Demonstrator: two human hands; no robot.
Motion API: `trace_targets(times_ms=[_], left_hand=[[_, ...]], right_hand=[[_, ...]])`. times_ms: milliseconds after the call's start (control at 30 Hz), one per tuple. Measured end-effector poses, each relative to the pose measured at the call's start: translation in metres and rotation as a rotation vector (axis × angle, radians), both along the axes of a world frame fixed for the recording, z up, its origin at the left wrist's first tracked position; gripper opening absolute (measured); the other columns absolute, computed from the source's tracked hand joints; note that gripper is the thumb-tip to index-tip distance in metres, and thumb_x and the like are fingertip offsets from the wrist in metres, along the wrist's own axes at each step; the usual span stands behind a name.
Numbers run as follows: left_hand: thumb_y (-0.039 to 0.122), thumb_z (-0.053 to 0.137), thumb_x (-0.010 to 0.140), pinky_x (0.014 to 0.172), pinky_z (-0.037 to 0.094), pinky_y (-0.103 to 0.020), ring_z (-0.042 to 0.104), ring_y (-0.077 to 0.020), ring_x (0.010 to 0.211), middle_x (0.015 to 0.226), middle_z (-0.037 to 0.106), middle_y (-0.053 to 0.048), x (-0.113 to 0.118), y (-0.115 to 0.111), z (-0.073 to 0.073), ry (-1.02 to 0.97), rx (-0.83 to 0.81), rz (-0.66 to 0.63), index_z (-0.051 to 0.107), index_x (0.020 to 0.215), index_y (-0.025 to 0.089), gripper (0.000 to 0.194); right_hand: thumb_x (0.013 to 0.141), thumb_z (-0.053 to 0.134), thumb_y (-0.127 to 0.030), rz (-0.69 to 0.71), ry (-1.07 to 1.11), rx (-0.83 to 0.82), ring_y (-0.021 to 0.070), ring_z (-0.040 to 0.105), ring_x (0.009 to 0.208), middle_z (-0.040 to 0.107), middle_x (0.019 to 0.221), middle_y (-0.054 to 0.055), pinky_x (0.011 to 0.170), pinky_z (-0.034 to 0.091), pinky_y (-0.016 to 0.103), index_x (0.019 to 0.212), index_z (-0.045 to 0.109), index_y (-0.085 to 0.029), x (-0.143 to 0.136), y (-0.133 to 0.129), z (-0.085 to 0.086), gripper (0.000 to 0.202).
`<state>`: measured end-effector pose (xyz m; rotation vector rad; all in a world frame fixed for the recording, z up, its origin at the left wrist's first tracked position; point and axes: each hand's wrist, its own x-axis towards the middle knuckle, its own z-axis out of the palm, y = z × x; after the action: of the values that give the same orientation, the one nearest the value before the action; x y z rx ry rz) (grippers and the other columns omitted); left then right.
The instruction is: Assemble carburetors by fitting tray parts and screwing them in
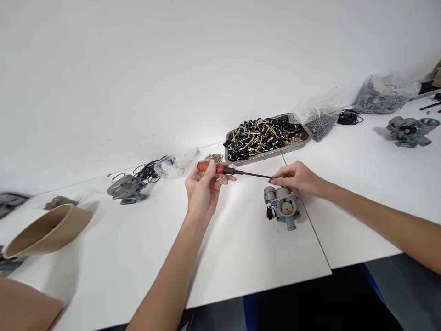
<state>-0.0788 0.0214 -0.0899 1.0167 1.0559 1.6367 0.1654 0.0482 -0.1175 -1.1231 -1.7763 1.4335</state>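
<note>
A red-handled screwdriver [210, 167] is held by my left hand [204, 191], its black shaft pointing right, almost level. The fingertips of my right hand [298, 178] are pinched together at the screwdriver's tip; anything small between them is too hidden to make out. Just below my right hand, a grey metal carburetor [284, 207] stands on the white table [241, 257], with a round bore facing me and a black part on its left side. Behind my left hand lies a pile of small brass-coloured screws [215, 157].
A metal tray [258, 159] of black and brass parts is at the back. Plastic bags of small parts [319, 122] stand right of it. Other carburetors sit left [127, 188] and far right [411, 131]. A tan tub [69, 230] is at the left.
</note>
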Motion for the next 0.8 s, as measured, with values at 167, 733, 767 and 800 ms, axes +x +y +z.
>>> trace_targets(times_ms=[167, 733, 767, 800], left_hand=[[0.034, 0.077, 0.074, 0.059, 0.062, -0.033, 0.052, -0.007, 0.044, 0.078, 0.071, -0.006, -0.0009, 0.0015, -0.0016, -0.003, 0.008, 0.003, 0.055, 0.083, 0.015, 0.031], [0.039, 0.079, 0.074, 0.062, 0.062, -0.033, 0.053, -0.0062, 0.045, 0.08, 0.071, -0.005, 0.0003, -0.0012, 0.0, 0.024, 0.034, 0.002, 0.054, 0.086, 0.015, 0.037], [0.039, 0.079, 0.074, 0.062, 0.062, -0.033, 0.053, -0.0061, 0.045, 0.08, 0.071, -0.005, 0.0001, -0.0012, -0.0001, 0.023, 0.036, 0.003, 0.054, 0.086, 0.015, 0.036], [0.04, 0.078, 0.074, 0.063, 0.062, -0.033, 0.052, -0.006, 0.046, 0.08, 0.071, -0.005, -0.0002, -0.0012, -0.0002, 0.021, 0.037, 0.003, 0.054, 0.086, 0.015, 0.036]], right_hand=[[0.081, 0.068, -0.04, 0.011, -0.001, 0.019, 0.0103, 0.053, 0.063, 0.071, 0.083, 0.007, 0.055, 0.039, 0.025, 0.091, 0.078, -0.014, 0.0003, -0.001, 0.0003, 0.03], [0.08, 0.069, -0.047, 0.037, 0.087, -0.17, 0.0098, 0.05, 0.06, 0.066, 0.069, 0.007, 0.05, 0.037, 0.024, 0.077, 0.077, -0.012, 0.0005, -0.0007, 0.0021, 0.037], [0.08, 0.069, -0.047, 0.039, 0.092, -0.178, 0.0099, 0.051, 0.061, 0.069, 0.075, 0.008, 0.05, 0.037, 0.024, 0.076, 0.077, -0.012, 0.0006, -0.0007, 0.0023, 0.036], [0.08, 0.07, -0.046, 0.042, 0.101, -0.187, 0.01, 0.052, 0.063, 0.071, 0.083, 0.01, 0.05, 0.038, 0.024, 0.075, 0.077, -0.012, 0.0007, -0.0007, 0.0023, 0.035]])
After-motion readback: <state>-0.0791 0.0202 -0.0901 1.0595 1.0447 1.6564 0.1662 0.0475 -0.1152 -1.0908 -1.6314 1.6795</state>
